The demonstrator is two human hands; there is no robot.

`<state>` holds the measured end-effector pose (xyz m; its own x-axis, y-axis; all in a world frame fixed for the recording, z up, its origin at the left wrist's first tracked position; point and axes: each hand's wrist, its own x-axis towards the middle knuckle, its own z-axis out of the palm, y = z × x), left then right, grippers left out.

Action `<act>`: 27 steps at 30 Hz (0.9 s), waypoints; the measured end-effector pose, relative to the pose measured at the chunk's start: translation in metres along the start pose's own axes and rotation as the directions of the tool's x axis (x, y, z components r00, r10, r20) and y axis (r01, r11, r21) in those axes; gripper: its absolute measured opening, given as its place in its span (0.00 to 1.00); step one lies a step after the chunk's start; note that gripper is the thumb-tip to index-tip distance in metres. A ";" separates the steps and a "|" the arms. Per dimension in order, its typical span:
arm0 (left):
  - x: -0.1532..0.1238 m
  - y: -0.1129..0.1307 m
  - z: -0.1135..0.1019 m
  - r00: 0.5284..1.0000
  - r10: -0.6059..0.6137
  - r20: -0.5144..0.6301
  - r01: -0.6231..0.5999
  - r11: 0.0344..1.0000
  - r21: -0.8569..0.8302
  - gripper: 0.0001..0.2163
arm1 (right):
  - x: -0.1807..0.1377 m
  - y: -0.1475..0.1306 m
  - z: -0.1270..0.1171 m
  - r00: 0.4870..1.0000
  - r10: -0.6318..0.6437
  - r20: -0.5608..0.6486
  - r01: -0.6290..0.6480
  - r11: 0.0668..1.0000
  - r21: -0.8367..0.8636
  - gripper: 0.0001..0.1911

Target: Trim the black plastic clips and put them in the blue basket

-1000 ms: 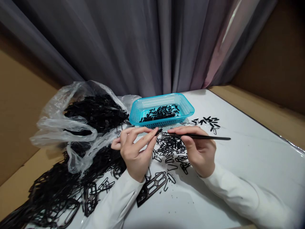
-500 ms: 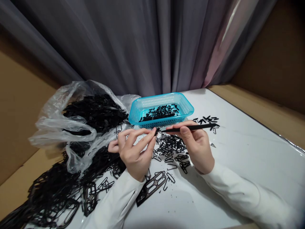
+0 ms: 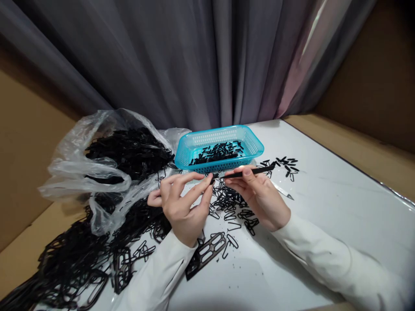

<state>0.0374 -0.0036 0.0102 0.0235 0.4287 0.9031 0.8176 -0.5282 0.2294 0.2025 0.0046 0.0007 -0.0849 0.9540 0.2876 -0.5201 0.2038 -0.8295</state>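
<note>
Between the thumb and fingertips of my left hand (image 3: 184, 209) is pinched a small black piece (image 3: 213, 179), partly covered by the fingers. My right hand (image 3: 261, 196) is closed around a slim black tool (image 3: 256, 171) with a thin pointed tip, like tweezers or a craft knife; I cannot tell which. The tip points left and reaches close to the small piece; whether they touch is unclear. Below both hands, thin black looped offcuts (image 3: 231, 196) lie scattered. Just behind the hands stands a blue plastic basket (image 3: 256, 147) with many small black pieces in it.
On the left, a clear plastic bag (image 3: 69, 172) bulges with black parts. A tangled heap of black frames (image 3: 74, 250) spreads in front of it. One black slotted frame (image 3: 207, 252) lies by my left sleeve. Small black strips (image 3: 288, 164) rest right of the basket on the white table (image 3: 340, 194).
The tool's back end has swung left and my right hand has turned, its fingers shifted along the tool. My left hand stays almost still with the small piece.
</note>
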 end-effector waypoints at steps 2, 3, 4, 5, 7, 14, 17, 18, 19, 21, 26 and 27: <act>0.001 0.001 -0.001 1.000 0.005 0.000 -0.005 1.000 0.002 0.08 | 0.000 0.003 -0.002 1.000 0.022 0.020 -0.022 0.999 0.028 0.10; 0.001 0.001 -0.001 1.000 0.007 0.001 -0.007 1.000 0.002 0.08 | 0.000 0.004 -0.003 0.999 0.034 0.027 -0.035 0.998 0.051 0.10; 0.001 0.001 -0.001 1.000 0.007 0.000 -0.007 1.000 0.002 0.08 | 0.000 0.005 -0.004 0.998 0.048 0.029 -0.050 0.996 0.075 0.10; 0.001 0.001 -0.001 1.000 0.007 -0.002 -0.007 1.000 -0.001 0.08 | 0.000 0.006 -0.004 0.998 0.062 0.031 -0.065 0.993 0.097 0.09; 0.001 0.001 -0.001 1.000 0.003 -0.001 -0.003 1.000 -0.006 0.08 | -0.001 0.007 -0.005 0.996 0.085 0.031 -0.089 0.989 0.119 0.09; 0.000 0.002 -0.002 1.000 -0.001 0.014 0.001 1.000 -0.010 0.09 | -0.002 0.009 -0.006 0.983 0.182 0.033 -0.185 0.958 0.219 0.10; 0.001 0.003 -0.002 1.000 -0.005 0.028 0.006 1.000 -0.019 0.08 | -0.001 0.008 -0.004 0.978 0.207 0.037 -0.210 0.942 0.262 0.09; 0.002 0.003 -0.001 0.999 -0.008 0.035 0.009 1.000 -0.020 0.08 | -0.001 0.007 -0.004 0.976 0.216 0.031 -0.216 0.939 0.269 0.10; 0.002 0.003 -0.001 0.999 -0.010 0.041 0.011 1.000 -0.024 0.08 | -0.001 0.006 -0.003 0.974 0.226 0.021 -0.223 0.936 0.274 0.10; 0.003 0.004 0.000 0.999 -0.009 0.043 0.011 0.999 -0.032 0.07 | -0.002 0.004 0.000 0.969 0.246 -0.008 -0.234 0.930 0.285 0.12; 0.005 0.003 0.000 0.999 -0.013 0.043 0.016 0.998 -0.055 0.05 | -0.003 0.001 0.004 0.957 0.284 -0.057 -0.256 0.921 0.292 0.14; 0.005 0.003 0.000 0.999 -0.016 0.046 0.019 0.998 -0.062 0.05 | -0.003 0.001 0.004 0.955 0.290 -0.059 -0.261 0.919 0.297 0.13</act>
<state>0.0403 -0.0029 0.0153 0.0369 0.4701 0.8818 0.7807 -0.5644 0.2682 0.1989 0.0007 0.0008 -0.1817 0.9833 0.0053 -0.7079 -0.1271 -0.6948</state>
